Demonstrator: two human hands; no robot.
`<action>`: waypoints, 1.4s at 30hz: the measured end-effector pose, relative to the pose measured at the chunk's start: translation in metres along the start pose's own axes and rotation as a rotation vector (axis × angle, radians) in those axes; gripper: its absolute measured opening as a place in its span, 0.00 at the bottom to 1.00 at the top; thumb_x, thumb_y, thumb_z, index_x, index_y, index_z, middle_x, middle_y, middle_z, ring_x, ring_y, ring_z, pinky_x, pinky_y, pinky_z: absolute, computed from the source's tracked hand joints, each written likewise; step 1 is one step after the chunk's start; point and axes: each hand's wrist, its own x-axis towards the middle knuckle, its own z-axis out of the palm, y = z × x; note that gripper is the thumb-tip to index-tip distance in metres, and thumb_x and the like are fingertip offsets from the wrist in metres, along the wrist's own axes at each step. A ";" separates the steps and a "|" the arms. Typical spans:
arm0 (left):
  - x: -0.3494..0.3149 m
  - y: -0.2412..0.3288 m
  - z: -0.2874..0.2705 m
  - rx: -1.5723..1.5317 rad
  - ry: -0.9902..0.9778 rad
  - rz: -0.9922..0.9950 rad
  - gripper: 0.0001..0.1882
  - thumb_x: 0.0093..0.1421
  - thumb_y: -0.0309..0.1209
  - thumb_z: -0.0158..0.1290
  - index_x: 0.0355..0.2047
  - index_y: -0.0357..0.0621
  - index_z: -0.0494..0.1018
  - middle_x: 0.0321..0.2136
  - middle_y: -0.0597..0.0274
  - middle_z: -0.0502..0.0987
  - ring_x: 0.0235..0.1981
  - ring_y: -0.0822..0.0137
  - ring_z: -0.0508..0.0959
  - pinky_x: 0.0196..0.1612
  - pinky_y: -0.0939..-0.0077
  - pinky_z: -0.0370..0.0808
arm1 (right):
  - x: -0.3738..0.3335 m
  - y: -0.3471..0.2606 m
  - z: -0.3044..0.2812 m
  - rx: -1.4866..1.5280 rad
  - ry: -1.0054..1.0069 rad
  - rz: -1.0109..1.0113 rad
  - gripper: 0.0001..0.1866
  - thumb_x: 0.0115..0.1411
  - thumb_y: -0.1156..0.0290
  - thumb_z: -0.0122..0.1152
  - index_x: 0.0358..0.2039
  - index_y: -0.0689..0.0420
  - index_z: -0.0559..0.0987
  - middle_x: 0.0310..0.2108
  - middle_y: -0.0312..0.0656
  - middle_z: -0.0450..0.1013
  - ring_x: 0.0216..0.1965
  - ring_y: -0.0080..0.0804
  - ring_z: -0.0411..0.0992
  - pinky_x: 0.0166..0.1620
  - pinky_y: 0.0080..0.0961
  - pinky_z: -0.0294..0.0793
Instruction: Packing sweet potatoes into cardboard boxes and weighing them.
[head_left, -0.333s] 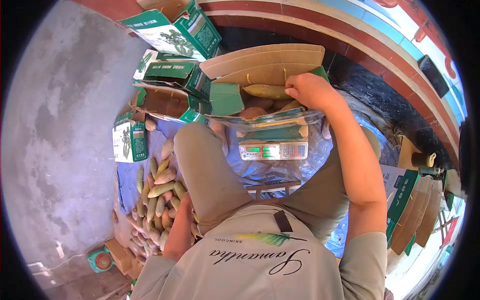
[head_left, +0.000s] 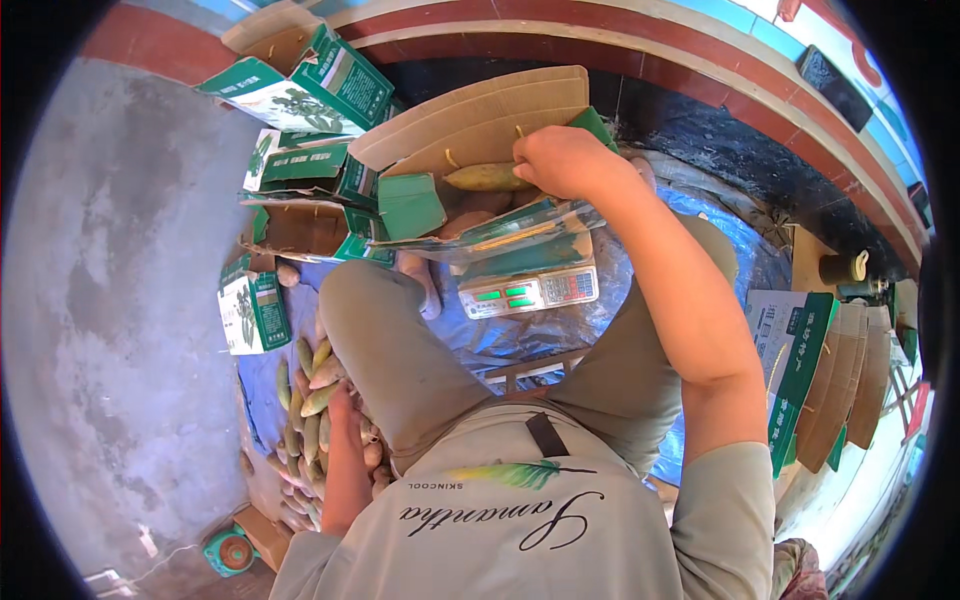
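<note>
The right hand (head_left: 568, 162) reaches into an open green carton (head_left: 520, 92), its fingers curled at the near end of one long green radish (head_left: 482, 178) that lies just inside, below the raised cardboard flap; whether it grips the radish or merely touches it, I cannot tell. The left hand (head_left: 342, 403) is down at the person's left, among a heap of roots (head_left: 311, 432) on the floor, with its fingers mostly hidden, so its grasp cannot be made out. As far as I can judge, the work is partway along: the carton already holds the radish and at least one browner root (head_left: 465, 222) beneath it, though its front wall hides the rest, while the heap outside is plainly the larger share and remains to be handled. Counting, there is one digital scale (head_left: 528, 292) with lit green displays, directly in front of the carton, between the person's knees. Four other green-and-white boxes (head_left: 340, 85) stand at the left, three near the carton and one smaller, nearer the heap. At the right is one group of green-and-brown cardboard (head_left: 803, 380), its pieces overlapping too much to number. The heap holds well over a dozen roots, green and pinkish-brown, too crowded for an exact count.
</note>
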 end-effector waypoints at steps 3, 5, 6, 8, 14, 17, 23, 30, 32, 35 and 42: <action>-0.065 0.062 0.045 -0.158 0.091 0.097 0.08 0.59 0.28 0.43 0.22 0.44 0.63 0.28 0.59 0.71 0.27 0.58 0.77 0.32 0.64 0.81 | -0.005 0.003 -0.003 -0.019 -0.022 0.026 0.12 0.57 0.62 0.52 0.35 0.56 0.77 0.35 0.47 0.75 0.41 0.45 0.72 0.43 0.39 0.71; -0.071 0.087 0.037 -0.346 0.188 0.188 0.09 0.60 0.26 0.42 0.22 0.42 0.63 0.28 0.60 0.71 0.28 0.58 0.77 0.33 0.63 0.82 | -0.002 -0.001 -0.008 -0.010 -0.052 0.025 0.13 0.57 0.62 0.52 0.36 0.56 0.77 0.36 0.47 0.75 0.42 0.45 0.72 0.43 0.39 0.71; -0.075 0.099 0.035 -0.359 0.223 0.252 0.09 0.61 0.28 0.43 0.24 0.40 0.63 0.31 0.57 0.72 0.34 0.56 0.77 0.39 0.62 0.81 | -0.003 -0.002 -0.009 -0.009 -0.048 0.022 0.13 0.57 0.62 0.52 0.36 0.56 0.77 0.36 0.47 0.75 0.42 0.45 0.72 0.43 0.39 0.71; -0.092 0.127 0.031 -0.410 0.123 0.329 0.08 0.62 0.28 0.42 0.28 0.38 0.64 0.34 0.56 0.73 0.39 0.55 0.76 0.43 0.60 0.79 | -0.005 -0.007 -0.013 -0.002 -0.053 0.038 0.15 0.57 0.61 0.54 0.35 0.59 0.79 0.37 0.48 0.76 0.43 0.44 0.73 0.44 0.38 0.73; -0.180 0.227 0.085 -0.459 -0.140 0.647 0.13 0.65 0.30 0.40 0.42 0.31 0.66 0.42 0.52 0.73 0.51 0.54 0.71 0.56 0.58 0.70 | -0.013 0.007 -0.004 -0.016 0.089 0.002 0.11 0.58 0.63 0.52 0.34 0.56 0.77 0.32 0.48 0.75 0.38 0.47 0.73 0.41 0.40 0.72; -0.208 0.263 0.112 -0.467 -0.329 0.684 0.14 0.65 0.30 0.40 0.44 0.31 0.66 0.42 0.53 0.73 0.51 0.56 0.70 0.57 0.59 0.69 | -0.014 0.003 -0.014 0.007 0.071 0.050 0.12 0.57 0.62 0.54 0.34 0.58 0.78 0.36 0.48 0.75 0.42 0.46 0.73 0.43 0.39 0.72; -0.219 0.294 0.183 -0.376 -0.601 0.607 0.13 0.65 0.33 0.44 0.40 0.33 0.67 0.39 0.56 0.74 0.50 0.54 0.71 0.55 0.60 0.70 | -0.013 0.005 -0.017 0.010 0.122 0.079 0.12 0.58 0.63 0.53 0.33 0.59 0.78 0.35 0.49 0.75 0.41 0.46 0.73 0.44 0.39 0.72; -0.218 0.285 0.288 -0.057 -0.754 0.523 0.16 0.63 0.35 0.48 0.18 0.46 0.62 0.34 0.58 0.74 0.45 0.56 0.75 0.52 0.59 0.71 | -0.010 0.018 -0.010 0.000 0.243 0.064 0.09 0.57 0.65 0.52 0.33 0.55 0.77 0.30 0.49 0.75 0.36 0.48 0.73 0.40 0.41 0.72; -0.192 0.277 0.308 -0.062 -0.862 0.443 0.12 0.62 0.34 0.48 0.24 0.41 0.66 0.36 0.56 0.74 0.47 0.55 0.74 0.53 0.60 0.70 | -0.007 0.019 -0.010 0.007 0.298 0.068 0.09 0.57 0.65 0.53 0.34 0.55 0.78 0.30 0.48 0.75 0.36 0.48 0.74 0.39 0.41 0.72; -0.187 0.275 0.336 0.138 -0.858 0.402 0.11 0.61 0.32 0.50 0.32 0.35 0.71 0.40 0.54 0.74 0.48 0.57 0.73 0.54 0.63 0.69 | -0.010 0.014 -0.018 0.029 0.346 0.061 0.10 0.57 0.65 0.53 0.34 0.54 0.78 0.29 0.48 0.75 0.35 0.48 0.74 0.38 0.41 0.72; -0.173 0.273 0.327 0.642 -0.490 1.068 0.14 0.58 0.32 0.51 0.41 0.37 0.73 0.46 0.49 0.74 0.47 0.63 0.74 0.48 0.73 0.70 | -0.009 0.014 -0.021 0.038 0.365 0.082 0.10 0.57 0.64 0.53 0.31 0.57 0.76 0.28 0.50 0.75 0.35 0.48 0.74 0.38 0.41 0.73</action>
